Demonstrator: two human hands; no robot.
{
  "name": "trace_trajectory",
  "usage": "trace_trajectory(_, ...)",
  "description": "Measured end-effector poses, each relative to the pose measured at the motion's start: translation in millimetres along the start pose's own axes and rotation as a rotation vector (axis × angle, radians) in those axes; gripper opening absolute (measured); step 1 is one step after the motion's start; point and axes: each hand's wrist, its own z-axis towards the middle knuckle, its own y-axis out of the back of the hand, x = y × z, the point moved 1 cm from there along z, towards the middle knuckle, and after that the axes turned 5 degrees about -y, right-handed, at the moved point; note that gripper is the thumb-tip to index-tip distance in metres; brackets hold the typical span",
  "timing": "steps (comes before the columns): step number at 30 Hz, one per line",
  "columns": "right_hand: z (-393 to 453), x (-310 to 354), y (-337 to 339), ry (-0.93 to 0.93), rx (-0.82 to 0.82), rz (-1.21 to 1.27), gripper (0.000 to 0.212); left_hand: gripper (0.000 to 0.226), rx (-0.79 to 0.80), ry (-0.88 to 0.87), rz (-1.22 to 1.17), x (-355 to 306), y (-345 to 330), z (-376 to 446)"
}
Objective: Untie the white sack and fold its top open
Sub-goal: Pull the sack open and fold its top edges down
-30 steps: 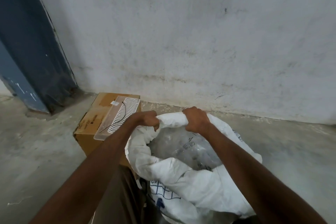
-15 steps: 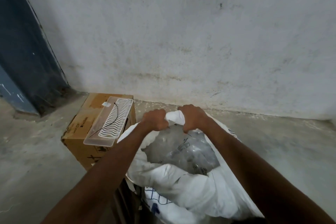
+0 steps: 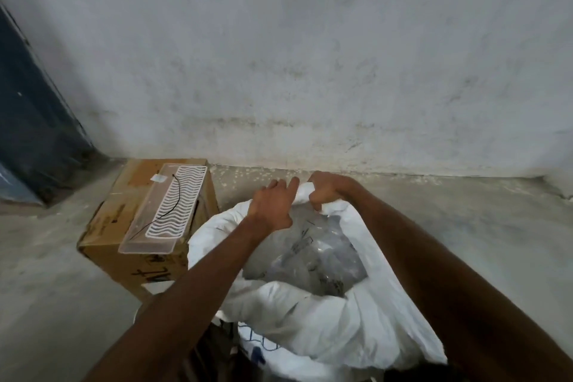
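A dark blue door frame (image 3: 28, 121) is seen at far left. A cardboard box (image 3: 124, 226) is set on the floor (image 3: 46, 288), topped by a clear plastic tray (image 3: 161, 211). Just beside it the white sack (image 3: 356, 313) is stood, its top spread. The left hand (image 3: 273, 206) is laid loosely on the far rim; the right hand (image 3: 325, 189) is clenched on it. Clear plastic (image 3: 313, 254) inside is hard to make out.

Dim, soft light; wide-angle edge distortion.
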Motion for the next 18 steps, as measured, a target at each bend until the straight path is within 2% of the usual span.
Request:
trace_trajectory(3, -3, -6, -15, 0.047, -0.205, -0.126, 0.027, 0.043, 0.046, 0.129, -0.1, -2, 1, 12)
trace_trajectory(6, -12, -26, -47, -0.008, -0.49, -0.403, 0.078, 0.034, 0.225, 0.182, -0.352, 9, 4, 25)
trace_trajectory(7, -14, -34, -57, -0.046, -0.519, -0.44, 0.082, 0.024, 0.344, 0.174, -0.429, 11, 7, 29)
trace_trajectory(8, -16, -42, -64, -0.077, -0.508, -0.422, 0.076, 0.015, 0.458, 0.177, -0.475, 12, 8, 31)
trace_trajectory(9, -16, -49, -66, -0.099, -0.465, -0.35, 0.066, 0.017, 0.53, 0.185, -0.489, 13, 9, 32)
trace_trajectory(10, -15, -54, -64, -0.103, -0.428, -0.257, 0.056, 0.032, 0.54, 0.173, -0.457, 12, 7, 35)
trace_trajectory(11, -14, -55, -59, -0.105, -0.386, -0.181, 0.049, 0.055, 0.484, 0.133, -0.37, 7, 5, 35)
trace_trajectory(13, -12, -54, -43, -0.112, -0.304, -0.093, 0.048, 0.089, 0.21, -0.017, -0.137, -4, -1, 32)
trace_trajectory(15, -7, -52, -29, -0.154, -0.196, -0.054, 0.052, 0.097, 0.028, -0.204, -0.035, -18, -11, 29)
trace_trajectory(16, -6, -52, -23, -0.172, -0.128, -0.049, 0.054, 0.096, 0.018, -0.242, -0.017, -24, -14, 28)
trace_trajectory(18, -4, -52, -10, -0.201, 0.019, -0.053, 0.063, 0.086, 0.036, -0.204, -0.012, -32, -23, 33)
